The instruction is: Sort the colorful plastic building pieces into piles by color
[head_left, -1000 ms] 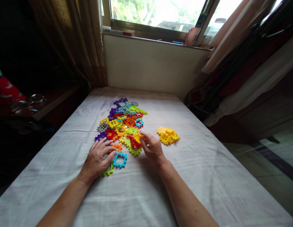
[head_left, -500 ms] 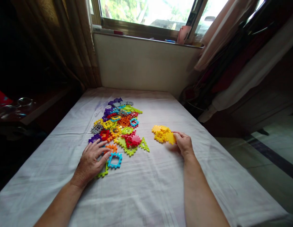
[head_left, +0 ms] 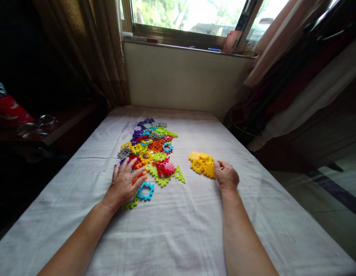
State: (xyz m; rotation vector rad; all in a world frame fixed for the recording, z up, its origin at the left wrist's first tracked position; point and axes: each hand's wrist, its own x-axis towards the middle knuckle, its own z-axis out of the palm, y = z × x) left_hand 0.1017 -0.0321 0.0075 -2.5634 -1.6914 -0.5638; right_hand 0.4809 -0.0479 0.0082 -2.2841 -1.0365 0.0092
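Note:
My left hand (head_left: 126,183) lies with fingers spread over the near left edge of a pile of colourful plastic interlocking tiles. Orange tiles (head_left: 141,176) show at its fingertips. Beside its thumb is a blue square frame tile (head_left: 145,191), and a green tile (head_left: 132,204) is partly covered by the palm. On the right, my right hand (head_left: 227,175) is closed at the edge of a yellow interlocking tile (head_left: 209,169). That tile touches a small group of other yellow tiles (head_left: 196,165) lying on the cloth. The fingertips are partly hidden behind the hand.
The tiles lie on a surface under a pale checked cloth (head_left: 172,237). A green triangle tile (head_left: 179,174) sits at the pile's right edge. Behind are a low wall (head_left: 183,80) and window. Curtains (head_left: 109,65) hang left, and hanging clothes (head_left: 281,115) are at right.
The view has swung slightly left, so everything sits further right. The yellow tile in my right hand has come down flatter against the yellow group. My left hand stays on the pile, fingers more spread.

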